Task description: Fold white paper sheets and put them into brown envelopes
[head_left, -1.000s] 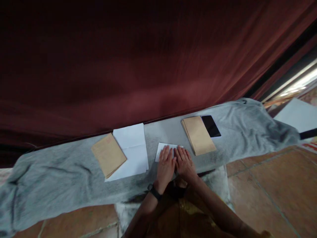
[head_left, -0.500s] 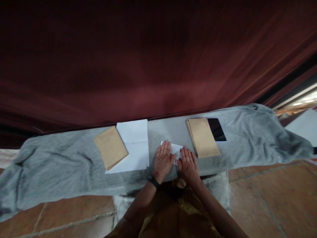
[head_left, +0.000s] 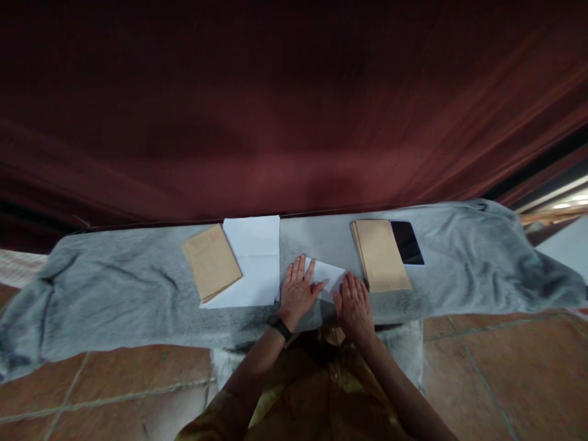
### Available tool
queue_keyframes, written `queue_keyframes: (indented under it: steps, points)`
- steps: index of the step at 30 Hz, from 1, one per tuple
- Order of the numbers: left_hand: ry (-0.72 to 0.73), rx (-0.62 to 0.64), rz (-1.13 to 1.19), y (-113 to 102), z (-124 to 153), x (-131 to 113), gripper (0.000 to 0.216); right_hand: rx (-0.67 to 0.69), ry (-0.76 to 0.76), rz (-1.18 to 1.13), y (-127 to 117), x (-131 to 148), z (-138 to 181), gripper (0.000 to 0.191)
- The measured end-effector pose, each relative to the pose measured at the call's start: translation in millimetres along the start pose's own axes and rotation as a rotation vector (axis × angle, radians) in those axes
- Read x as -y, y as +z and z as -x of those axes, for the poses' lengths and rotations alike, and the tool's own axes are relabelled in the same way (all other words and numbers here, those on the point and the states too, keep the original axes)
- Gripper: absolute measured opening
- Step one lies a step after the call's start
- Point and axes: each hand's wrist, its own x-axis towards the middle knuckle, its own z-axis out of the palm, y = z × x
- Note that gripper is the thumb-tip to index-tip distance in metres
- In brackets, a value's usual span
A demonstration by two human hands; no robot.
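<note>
A folded white sheet of paper (head_left: 328,278) lies on the grey cloth in front of me, partly covered by both hands. My left hand (head_left: 297,293) rests flat on its left side, fingers stretched out and a little apart. Over the right edge of the paper lies my right hand (head_left: 355,307), also flat with its fingers extended. Left of my left hand are larger white sheets (head_left: 257,278) with a crease across them. Brown envelopes (head_left: 212,262) overlap those sheets. Another stack of brown envelopes (head_left: 383,256) sits just right of my right hand.
A dark-screened phone or tablet (head_left: 407,243) touches the right envelope stack. The grey cloth (head_left: 119,288) drapes a long narrow surface against a dark red upright panel (head_left: 294,122). Terracotta tiles (head_left: 482,367) cover the floor below.
My left hand has shifted left across the folded paper, so more of the paper shows between my hands. My right hand stays at the right edge. The camera view has moved slightly.
</note>
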Motion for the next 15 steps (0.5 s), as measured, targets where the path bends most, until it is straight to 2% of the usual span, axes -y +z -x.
queue_keyframes:
  steps: [6, 10, 15]
  points:
    - [-0.001, 0.003, -0.005, 1, 1, 1, 0.069, 0.043, -0.117, -0.066, 3, 23, -2, 0.056]
    - [0.003, 0.000, 0.001, 1, 0, 2, 0.070, 0.007, -0.118, -0.034, 4, 14, 9, 0.062]
    - [-0.003, -0.009, 0.011, -2, 0, -1, 0.068, 0.029, -0.164, -0.020, -5, -2, 23, 0.063]
